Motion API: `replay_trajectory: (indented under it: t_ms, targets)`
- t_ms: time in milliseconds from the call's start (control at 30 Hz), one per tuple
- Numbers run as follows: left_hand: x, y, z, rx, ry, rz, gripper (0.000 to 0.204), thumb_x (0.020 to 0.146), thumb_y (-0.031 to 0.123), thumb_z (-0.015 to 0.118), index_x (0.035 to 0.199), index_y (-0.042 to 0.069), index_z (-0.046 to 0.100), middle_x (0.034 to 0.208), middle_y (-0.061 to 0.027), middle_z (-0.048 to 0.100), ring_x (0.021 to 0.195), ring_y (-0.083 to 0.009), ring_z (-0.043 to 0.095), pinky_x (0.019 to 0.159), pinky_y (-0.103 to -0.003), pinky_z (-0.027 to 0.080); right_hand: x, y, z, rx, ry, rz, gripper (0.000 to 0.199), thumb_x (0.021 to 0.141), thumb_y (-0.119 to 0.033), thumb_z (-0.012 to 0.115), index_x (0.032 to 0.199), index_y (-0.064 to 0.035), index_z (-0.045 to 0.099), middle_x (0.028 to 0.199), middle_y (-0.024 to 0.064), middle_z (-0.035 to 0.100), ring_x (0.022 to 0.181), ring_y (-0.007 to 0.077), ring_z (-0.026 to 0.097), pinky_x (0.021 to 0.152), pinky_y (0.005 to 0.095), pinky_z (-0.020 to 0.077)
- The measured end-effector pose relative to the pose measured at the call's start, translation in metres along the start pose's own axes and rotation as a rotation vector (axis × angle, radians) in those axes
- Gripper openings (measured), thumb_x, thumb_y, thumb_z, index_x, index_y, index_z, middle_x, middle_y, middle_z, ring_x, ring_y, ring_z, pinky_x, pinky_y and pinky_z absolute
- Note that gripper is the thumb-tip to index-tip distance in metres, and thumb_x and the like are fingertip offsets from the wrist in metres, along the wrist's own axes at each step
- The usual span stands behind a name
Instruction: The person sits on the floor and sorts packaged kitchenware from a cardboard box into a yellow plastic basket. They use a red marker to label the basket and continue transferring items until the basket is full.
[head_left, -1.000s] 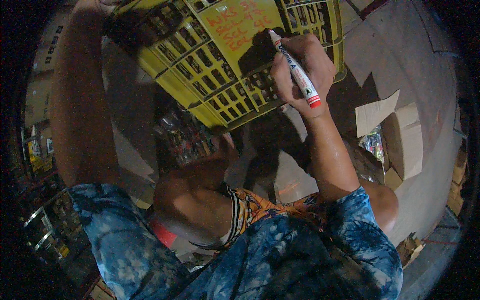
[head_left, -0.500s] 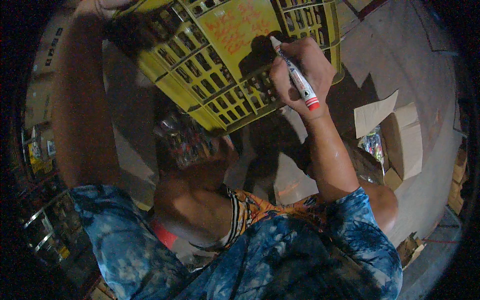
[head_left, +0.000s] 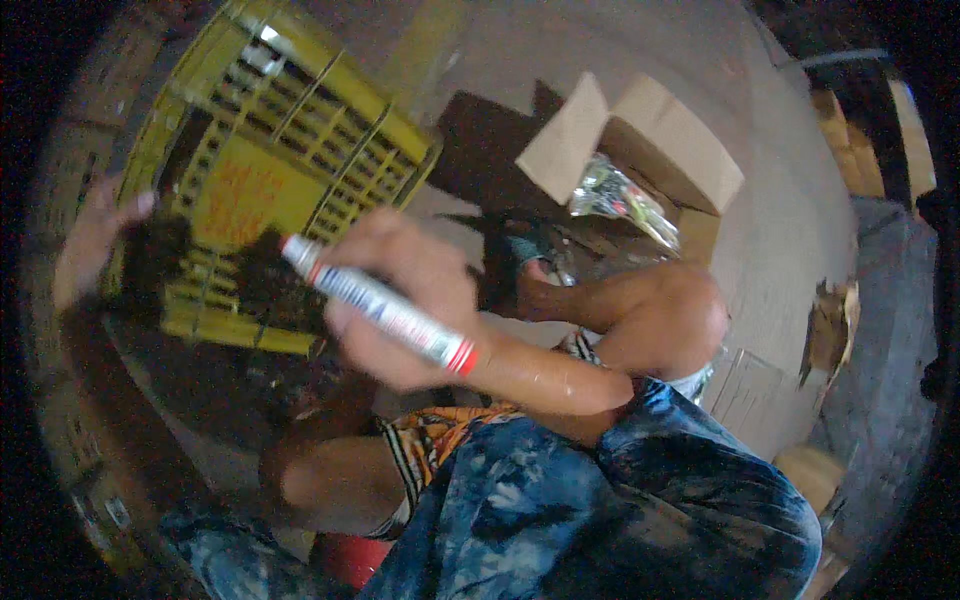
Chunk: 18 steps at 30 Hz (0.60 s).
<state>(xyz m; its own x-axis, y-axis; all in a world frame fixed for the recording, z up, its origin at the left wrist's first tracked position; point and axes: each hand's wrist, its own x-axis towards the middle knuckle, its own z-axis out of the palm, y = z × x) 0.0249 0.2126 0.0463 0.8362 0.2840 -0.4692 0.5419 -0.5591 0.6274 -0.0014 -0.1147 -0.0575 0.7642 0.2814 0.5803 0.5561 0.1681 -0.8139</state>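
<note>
My right hand (head_left: 405, 295) grips a white marker pen (head_left: 380, 312) with a red band at its rear end; its tip points up and left toward a yellow plastic crate (head_left: 290, 130). The crate has slotted walls and a plain panel with orange writing on it (head_left: 235, 195). My left hand (head_left: 95, 240) rests against the crate's left edge, fingers partly spread; whether it grips the edge I cannot tell. The marker tip is off the panel, a little to its right and below. My bare knees and blue patterned shirt fill the lower part of the view.
An open cardboard box (head_left: 650, 140) with a clear plastic bag (head_left: 615, 200) at its mouth stands on the concrete floor at upper right. Flattened cardboard pieces (head_left: 830, 330) lie at the right. Dark shelving with small items runs along the left rim.
The view swung, so the crate now sits at upper left instead of overhead. My right hand drew the marker off the written panel and down toward my body.
</note>
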Motion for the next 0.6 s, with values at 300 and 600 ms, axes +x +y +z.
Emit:
replay_trajectory:
  t_ms: [300,600]
  targets:
    - [-0.035,-0.041,0.180,0.351,-0.155,0.241,0.036,0.090,0.029,0.072,0.105,-0.002,0.065,0.095,-0.0169,0.069,0.085,-0.0276,0.065,0.077,-0.041,0.052,-0.064,-0.071,-0.101,0.032,-0.150,-0.112,0.034,0.083,-0.011,0.076,0.114,-0.0040,0.063,0.099,0.0145,0.060,0.083,0.0338,0.062,0.069,0.0411,0.0521]
    - [-0.077,-0.042,0.290,0.656,-0.279,0.364,0.035,0.091,0.029,0.069,0.107,-0.001,0.063,0.097,-0.0189,0.066,0.089,-0.0343,0.064,0.081,-0.045,0.050,-0.093,-0.070,-0.127,0.053,-0.070,-0.153,0.037,0.084,-0.013,0.077,0.117,-0.0055,0.063,0.104,0.0127,0.061,0.085,0.0331,0.063,0.070,0.0412,0.0508]
